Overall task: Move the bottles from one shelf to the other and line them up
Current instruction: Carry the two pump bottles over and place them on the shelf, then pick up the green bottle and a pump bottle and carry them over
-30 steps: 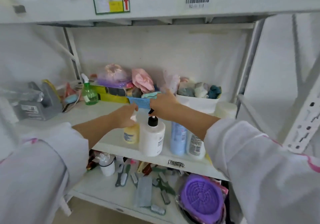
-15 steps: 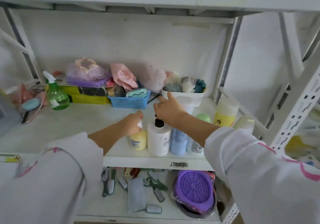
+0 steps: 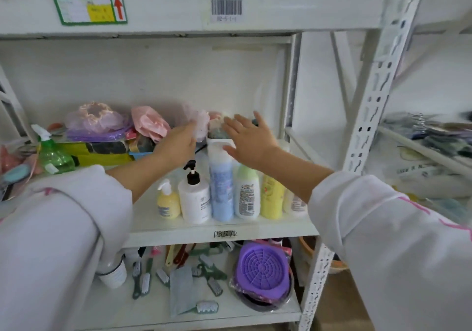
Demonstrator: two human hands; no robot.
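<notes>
My bottles stand in a row at the front of the middle shelf [image 3: 229, 228], side by side and almost touching. From the left there is a small yellow pump bottle [image 3: 168, 203], a white pump bottle [image 3: 195, 201], a tall blue bottle [image 3: 221, 187], a white bottle with a green cap [image 3: 247, 192], a yellow bottle [image 3: 272, 195] and a little white one partly hidden by my arm.

My right hand [image 3: 251, 141] is above the tall blue bottle, fingers spread apart and holding nothing. My left hand [image 3: 178, 144] is up near the pink stuff at the back. I cannot tell if it holds anything.

I think the bottles are smooth, hard plastic, maybe slippery, and heavy if full. I would hold each one round its fat middle. The pump tops look thin, so I would not pull there. The tall blue one may tip over.
</notes>
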